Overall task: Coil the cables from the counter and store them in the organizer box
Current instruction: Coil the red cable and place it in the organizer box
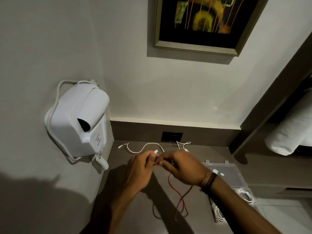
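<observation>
My left hand (141, 171) and my right hand (181, 168) meet above the brown counter (128, 208), both pinching one end of a red cable (179, 201) with a white plug tip. Its loose length hangs down and loops on the counter below my right wrist. A white cable (143, 148) lies in a wave near the back wall. A second white cable (183, 145) lies by the wall socket. The clear organizer box (236, 181) stands open at the right, with coiled white cables (245, 195) in its compartments.
A white wall-mounted hair dryer (77, 119) with a coiled cord hangs at the left. A black socket (172, 136) sits in the back panel. A framed picture (207, 22) hangs above. A rolled white towel (290, 132) lies on a shelf at the right.
</observation>
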A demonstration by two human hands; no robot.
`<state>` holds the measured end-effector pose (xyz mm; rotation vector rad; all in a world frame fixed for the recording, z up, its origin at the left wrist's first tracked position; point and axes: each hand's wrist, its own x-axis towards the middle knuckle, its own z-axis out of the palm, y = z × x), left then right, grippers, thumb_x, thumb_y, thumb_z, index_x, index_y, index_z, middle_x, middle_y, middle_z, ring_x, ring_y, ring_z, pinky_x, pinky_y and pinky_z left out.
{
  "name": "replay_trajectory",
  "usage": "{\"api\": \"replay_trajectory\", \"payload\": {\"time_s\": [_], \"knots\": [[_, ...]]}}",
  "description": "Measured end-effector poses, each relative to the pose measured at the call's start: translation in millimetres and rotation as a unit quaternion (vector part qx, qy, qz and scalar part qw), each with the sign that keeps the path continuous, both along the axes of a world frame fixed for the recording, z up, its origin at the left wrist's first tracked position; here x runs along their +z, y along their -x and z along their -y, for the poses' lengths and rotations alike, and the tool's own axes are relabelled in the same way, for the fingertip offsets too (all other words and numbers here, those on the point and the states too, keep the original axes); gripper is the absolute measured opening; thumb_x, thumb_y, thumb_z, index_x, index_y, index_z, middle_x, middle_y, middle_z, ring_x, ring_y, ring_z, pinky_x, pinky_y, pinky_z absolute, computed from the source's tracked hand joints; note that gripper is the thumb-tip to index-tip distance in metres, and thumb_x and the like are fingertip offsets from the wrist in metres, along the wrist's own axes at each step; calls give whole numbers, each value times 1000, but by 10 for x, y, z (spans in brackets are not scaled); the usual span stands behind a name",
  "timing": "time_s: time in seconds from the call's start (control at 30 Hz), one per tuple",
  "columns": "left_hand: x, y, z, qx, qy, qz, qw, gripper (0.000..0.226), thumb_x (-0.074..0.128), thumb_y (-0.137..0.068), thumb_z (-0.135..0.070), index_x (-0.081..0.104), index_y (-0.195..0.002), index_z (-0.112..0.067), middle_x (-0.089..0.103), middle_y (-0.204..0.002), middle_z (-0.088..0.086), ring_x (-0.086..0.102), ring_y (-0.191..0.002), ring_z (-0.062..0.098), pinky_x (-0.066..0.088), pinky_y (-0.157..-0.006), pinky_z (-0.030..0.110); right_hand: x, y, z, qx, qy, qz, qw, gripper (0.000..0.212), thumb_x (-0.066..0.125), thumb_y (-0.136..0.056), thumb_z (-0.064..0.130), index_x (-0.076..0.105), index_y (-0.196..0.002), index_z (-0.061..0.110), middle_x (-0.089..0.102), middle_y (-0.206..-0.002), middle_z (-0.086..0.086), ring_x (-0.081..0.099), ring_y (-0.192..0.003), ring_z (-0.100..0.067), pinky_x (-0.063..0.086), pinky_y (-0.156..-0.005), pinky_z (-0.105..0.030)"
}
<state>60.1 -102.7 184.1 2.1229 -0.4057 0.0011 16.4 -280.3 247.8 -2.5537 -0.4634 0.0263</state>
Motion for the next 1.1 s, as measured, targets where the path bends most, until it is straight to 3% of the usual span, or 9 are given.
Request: {"api": "replay_trajectory", "payload": {"time_s": [0.1,0.23,0.33,0.4,0.63,0.7,0.8,0.9,1.1], "knots": [[122,103,44,-51,166,-175,969,37,43,-100,-17,71,-76,-17,75,-70,3,69,-66,20,55,-60,28,88,-215,171,-38,-40,47,997,16,65,-98,36,77,-103,27,78,-100,9,69,-87,-1,56,-76,-22],[388,132,62,-43,385,-375,842,36,44,-100,-21,70,-78,-8,64,-59,5,60,-52,15,53,-50,23,-62,-323,129,-129,-327,-24,936,11,74,-91,5,79,-97,-2,78,-92,-15,70,-82,-13,57,-76,-27],[484,81,1,-17,568,-432,700,29,51,-98,-28,72,-94,-7,72,-73,5,69,-64,13,59,-57,22,-311,-186,-19,-145,-366,-55,918,17,68,-95,3,76,-106,-8,78,-99,-21,69,-84,-17,57,-78,-27],[465,15,-10,22,626,-406,666,26,54,-96,-25,70,-103,-5,78,-89,10,76,-80,17,63,-66,25,-423,-54,-145,-124,-325,-76,934,19,67,-98,11,78,-110,3,80,-98,-3,70,-81,-5,57,-78,-23],[151,-87,-29,114,209,-96,966,28,43,-99,-24,66,-84,-32,78,-94,0,72,-84,11,57,-73,28,-275,163,-187,-51,-133,-72,987,26,59,-101,30,73,-123,32,69,-81,33,66,-74,12,45,-64,-3],[96,-82,-114,91,22,3,996,29,39,-93,-41,63,-79,-31,75,-82,-11,68,-76,5,55,-67,32,-106,151,-97,-48,-127,-48,990,23,60,-97,36,72,-117,36,72,-86,35,69,-82,11,52,-71,-7],[98,4,-103,60,-34,3,998,37,36,-89,-47,61,-73,-24,69,-61,-5,65,-61,9,53,-60,35,81,13,49,-66,-121,37,990,24,63,-93,43,75,-111,34,79,-98,21,72,-91,5,60,-80,-19],[253,125,23,5,133,-144,981,39,43,-99,-28,61,-65,-19,54,-44,-4,58,-46,8,49,-55,29,56,-178,100,-98,-180,81,975,12,75,-91,29,80,-101,25,80,-95,13,73,-89,3,58,-79,-16],[466,146,17,-3,470,-391,792,42,48,-97,-43,62,-73,-12,52,-53,0,53,-49,11,50,-50,20,-299,-185,-21,-195,-328,-13,924,11,77,-90,9,81,-99,5,81,-94,-5,76,-88,-15,63,-83,-37]]}}
